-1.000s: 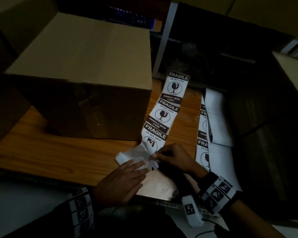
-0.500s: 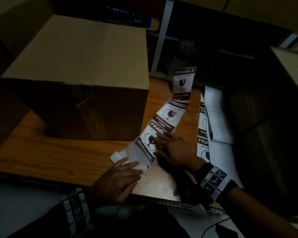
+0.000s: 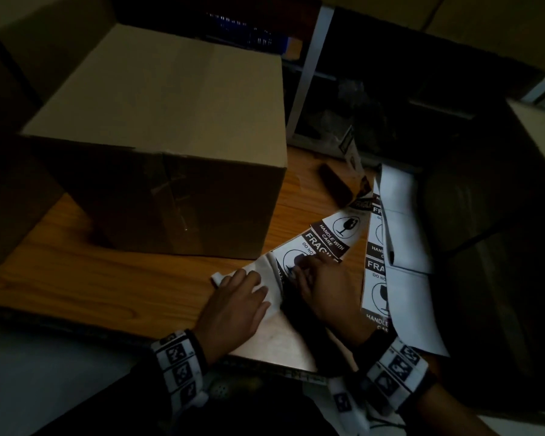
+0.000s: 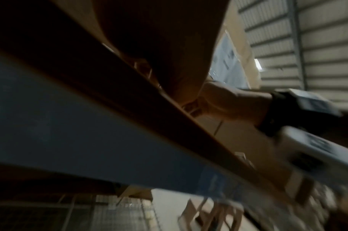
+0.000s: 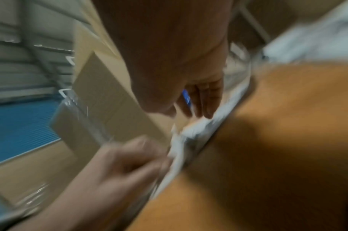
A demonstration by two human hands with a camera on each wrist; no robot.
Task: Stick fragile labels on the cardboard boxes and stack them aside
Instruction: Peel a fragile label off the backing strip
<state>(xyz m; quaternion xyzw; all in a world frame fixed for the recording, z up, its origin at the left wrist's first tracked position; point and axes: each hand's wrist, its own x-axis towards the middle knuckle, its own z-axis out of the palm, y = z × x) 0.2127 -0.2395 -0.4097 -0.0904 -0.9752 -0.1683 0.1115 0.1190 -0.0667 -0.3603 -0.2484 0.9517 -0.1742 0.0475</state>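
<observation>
Head view: nearest, at six o'clock, both hands work at the front edge of the wooden table [image 3: 85, 278]. The left hand [image 3: 233, 305] lies flat, fingers straight, pressing down the bare white end of the label strip [image 3: 323, 242]; its grip is released, nothing clutched. Just beside it at three o'clock, the right hand [image 3: 326, 289] bends its fingertips onto the first printed label, right at the label's edge; whether that grip pinches the label or only presses it I cannot tell, and the blurred right wrist view does not settle it. The label strip runs from the hands toward one o'clock, lying across the table with "FRAGILE" and "HANDLE WITH CARE" readable. At three o'clock a second strip of labels [image 3: 376, 275] lies with white backing sheets [image 3: 406, 234] overlapping its right side. Farther off, at eleven o'clock, the closed cardboard box [image 3: 170, 127] stands on the table, apart from the strip.
</observation>
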